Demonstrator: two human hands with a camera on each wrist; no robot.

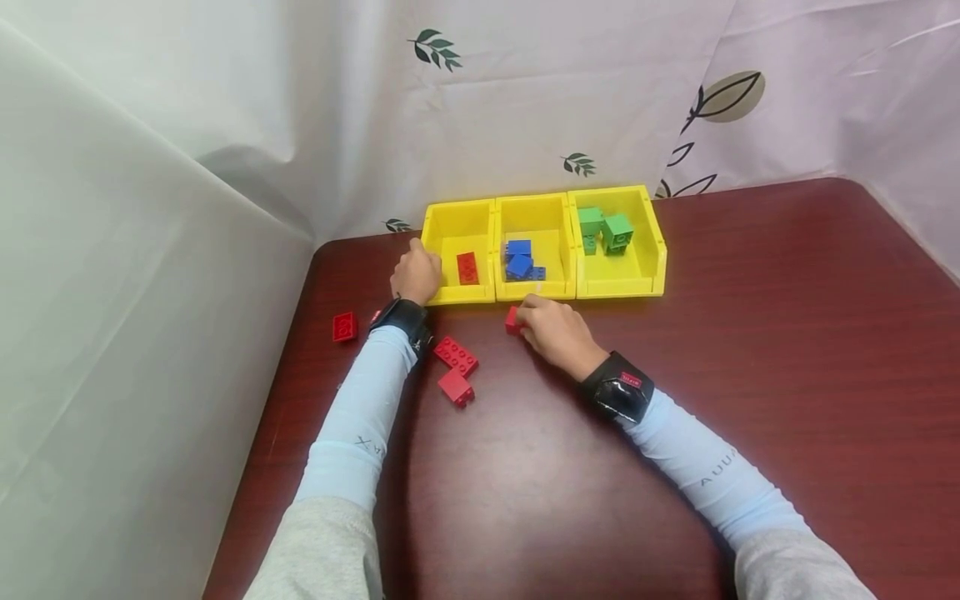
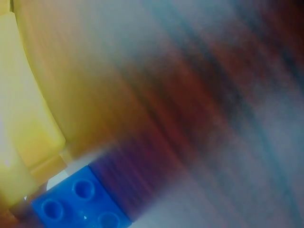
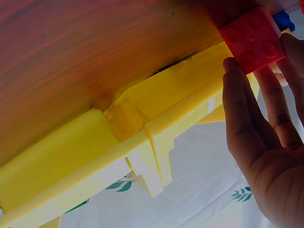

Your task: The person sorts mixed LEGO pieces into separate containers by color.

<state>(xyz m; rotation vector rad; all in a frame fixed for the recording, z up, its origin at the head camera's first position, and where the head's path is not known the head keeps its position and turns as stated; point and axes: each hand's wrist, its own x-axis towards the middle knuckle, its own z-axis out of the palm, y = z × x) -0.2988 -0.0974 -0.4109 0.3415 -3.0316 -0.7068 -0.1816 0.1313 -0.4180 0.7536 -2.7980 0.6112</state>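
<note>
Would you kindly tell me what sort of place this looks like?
Probably a makeshift sorting station: a dark red table screened by leaf-printed sheets, with three yellow bins holding building bricks grouped by colour.

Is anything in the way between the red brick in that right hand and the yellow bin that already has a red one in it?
Nothing visible blocks it. The right hand holds the red brick just before the bins; the left bin is open-topped, the left hand at its outer edge.

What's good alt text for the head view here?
A person's right hand pinches a red brick on a dark red table, in front of three yellow bins holding red, blue and green bricks; the left hand rests at the left bin's front corner. More loose red bricks lie near the left forearm.
</note>
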